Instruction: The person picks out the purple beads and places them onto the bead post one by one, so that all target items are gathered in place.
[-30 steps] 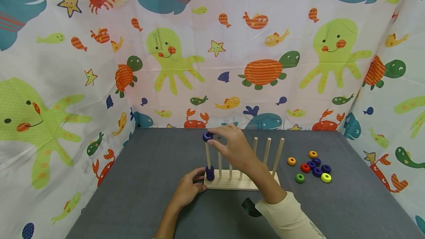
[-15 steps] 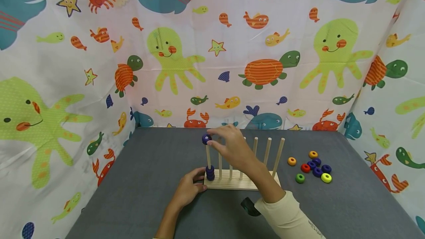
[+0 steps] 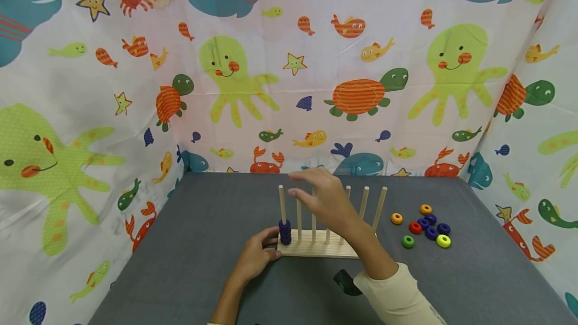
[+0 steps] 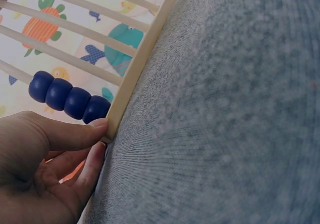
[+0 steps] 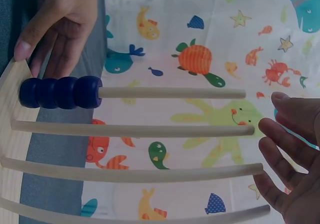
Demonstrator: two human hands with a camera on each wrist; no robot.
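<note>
A wooden peg rack [image 3: 318,250] with several upright pegs stands on the grey table. Several dark blue beads [image 3: 285,232] are stacked at the bottom of its leftmost peg [image 3: 282,203]; the left wrist view shows these beads [image 4: 75,100] touching one another. My left hand [image 3: 255,256] pinches the left end of the rack's base, thumb on the edge and fingers round the end. Near the top of the leftmost peg, my right hand [image 3: 331,203] hovers with thumb and fingers apart, holding nothing. It hides parts of the middle pegs in the head view.
Loose beads lie to the right of the rack: a red bead [image 3: 415,227], a green bead [image 3: 408,241], a yellow bead [image 3: 443,241], two orange beads [image 3: 396,219] and several blue beads [image 3: 431,233]. A patterned cloth [image 3: 289,89] hangs behind the table.
My right hand has let go of a blue bead, which has slid down the leftmost peg onto the stack. That hand has drawn slightly right; my left hand has stayed put.
</note>
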